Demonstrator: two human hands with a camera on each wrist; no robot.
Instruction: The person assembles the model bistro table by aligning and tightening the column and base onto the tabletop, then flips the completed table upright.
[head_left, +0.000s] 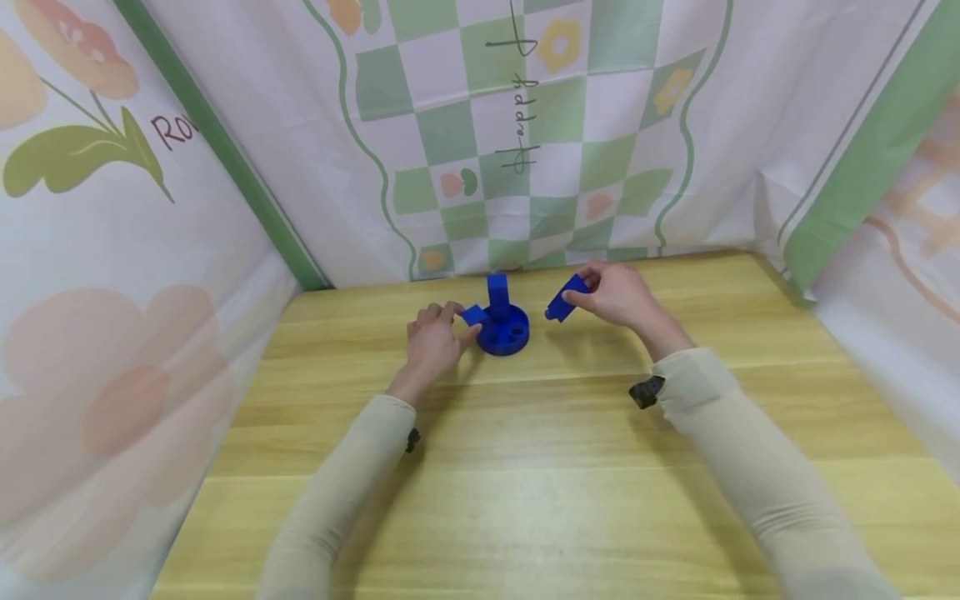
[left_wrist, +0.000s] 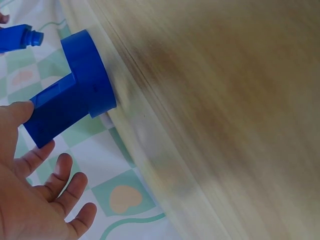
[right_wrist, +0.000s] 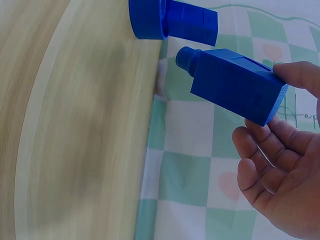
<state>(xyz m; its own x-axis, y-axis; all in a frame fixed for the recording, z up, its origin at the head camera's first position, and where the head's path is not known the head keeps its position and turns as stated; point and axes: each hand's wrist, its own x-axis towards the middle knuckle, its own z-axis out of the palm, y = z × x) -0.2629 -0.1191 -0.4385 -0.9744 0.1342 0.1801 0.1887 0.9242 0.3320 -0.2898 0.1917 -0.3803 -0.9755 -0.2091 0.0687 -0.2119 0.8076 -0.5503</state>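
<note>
A round blue base [head_left: 503, 343] with small round holes and a raised rim sits on the table. One blue rectangular block [head_left: 498, 293] stands upright at its far side. My left hand [head_left: 435, 343] pinches the top end of another blue block [left_wrist: 57, 111] between thumb and index finger, other fingers spread; that block's lower end meets the base in the left wrist view. To the right of the base, my right hand [head_left: 617, 293] holds a third blue block [right_wrist: 237, 82] by its end, above the table. This block is tilted, with its round stepped peg [right_wrist: 187, 60] towards the base.
The wood-grain table [head_left: 495, 475] ends at a patterned cloth [head_left: 525, 183] hanging behind the base. More cloth hangs on the left and right sides. A dark wrist device [head_left: 646, 392] shows under the right sleeve.
</note>
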